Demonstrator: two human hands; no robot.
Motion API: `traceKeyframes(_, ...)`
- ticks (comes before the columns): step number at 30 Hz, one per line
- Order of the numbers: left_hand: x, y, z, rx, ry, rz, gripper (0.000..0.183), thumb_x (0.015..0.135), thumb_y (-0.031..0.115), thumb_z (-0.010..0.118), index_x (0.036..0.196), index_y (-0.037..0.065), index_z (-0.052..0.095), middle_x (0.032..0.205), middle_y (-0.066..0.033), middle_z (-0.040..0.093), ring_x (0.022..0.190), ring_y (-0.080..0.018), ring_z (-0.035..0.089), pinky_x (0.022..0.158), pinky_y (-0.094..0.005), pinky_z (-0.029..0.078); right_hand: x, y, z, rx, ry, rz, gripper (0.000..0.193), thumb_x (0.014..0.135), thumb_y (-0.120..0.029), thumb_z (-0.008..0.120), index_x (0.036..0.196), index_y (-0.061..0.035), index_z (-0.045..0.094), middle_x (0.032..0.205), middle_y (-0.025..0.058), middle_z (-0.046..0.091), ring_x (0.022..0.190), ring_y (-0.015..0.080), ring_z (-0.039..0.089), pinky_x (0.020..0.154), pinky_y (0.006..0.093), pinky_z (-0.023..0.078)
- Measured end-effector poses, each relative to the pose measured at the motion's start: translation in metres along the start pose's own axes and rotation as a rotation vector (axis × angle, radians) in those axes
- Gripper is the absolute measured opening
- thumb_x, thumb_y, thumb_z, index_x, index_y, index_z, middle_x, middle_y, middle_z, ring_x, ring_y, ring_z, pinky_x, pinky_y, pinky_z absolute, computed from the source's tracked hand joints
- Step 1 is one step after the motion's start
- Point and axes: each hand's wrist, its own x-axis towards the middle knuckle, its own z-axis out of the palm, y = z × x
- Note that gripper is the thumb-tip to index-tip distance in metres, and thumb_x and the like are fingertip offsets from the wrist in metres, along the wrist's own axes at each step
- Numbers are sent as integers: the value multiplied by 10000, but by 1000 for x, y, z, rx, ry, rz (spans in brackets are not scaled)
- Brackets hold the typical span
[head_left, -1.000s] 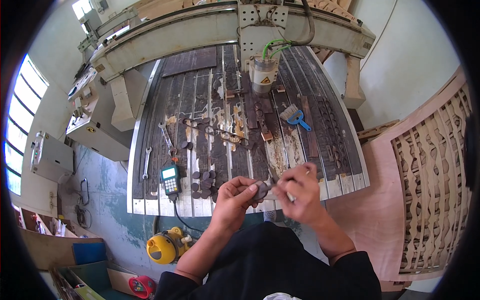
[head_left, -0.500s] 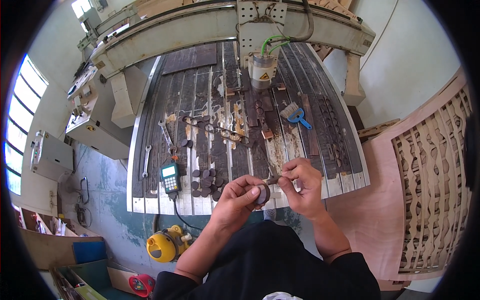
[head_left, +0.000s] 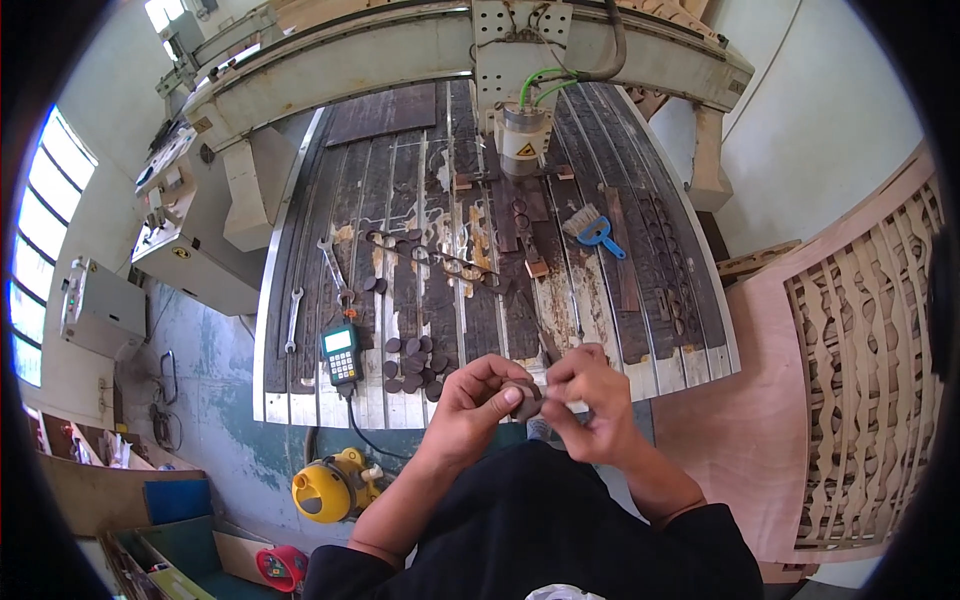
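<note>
A dark brown wooden disc is pinched between the thumb and fingers of my left hand, just beyond the near edge of the machine bed. My right hand is closed at the disc's right side, its fingertips slightly blurred. Whatever lies between those fingertips is too small to make out. Just past my fingers, a thin dark strip points away over the bed. To the left of my left hand, several similar dark discs lie in a loose heap.
A handheld keypad controller and two wrenches lie on the slotted bed. A blue-handled brush rests farther right. The spindle stands over cut wood strips. A yellow vacuum sits on the floor.
My right hand has shifted slightly left and down, bringing its fingers against the disc. The disc has turned in my left hand, showing less of its flat face.
</note>
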Motion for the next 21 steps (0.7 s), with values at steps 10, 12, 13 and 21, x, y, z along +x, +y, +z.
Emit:
traceKeyframes(10,-9,11,10,278,4,178,171,852,14,656,995,-19,568,956,-115,632,880,-169,628,795,-305,510,-5,6,-5,486,89,384,143,889,-85,626,956,-5,529,830,19,510,745,68,465,658,211,373)
traceKeyframes(12,-9,11,7,296,-27,198,154,871,-7,626,1012,-28,569,961,-108,638,913,-160,627,830,-302,505,-2,0,-7,508,31,411,146,879,-75,642,967,-6,549,819,10,507,731,60,460,636,205,365)
traceKeyframes(13,-8,10,6,315,-58,218,142,890,-28,595,1029,-37,570,967,-101,644,945,-151,626,864,-300,499,0,-4,-8,537,-7,448,141,866,-65,659,964,-7,575,792,-4,503,707,49,453,612,197,352)
traceKeyframes(21,-4,13,3,561,-105,312,186,816,-116,614,985,-38,607,961,-108,618,912,-174,610,820,-293,482,5,-3,-6,627,-94,543,82,840,-28,686,901,-7,635,730,-16,561,636,24,475,549,191,353)
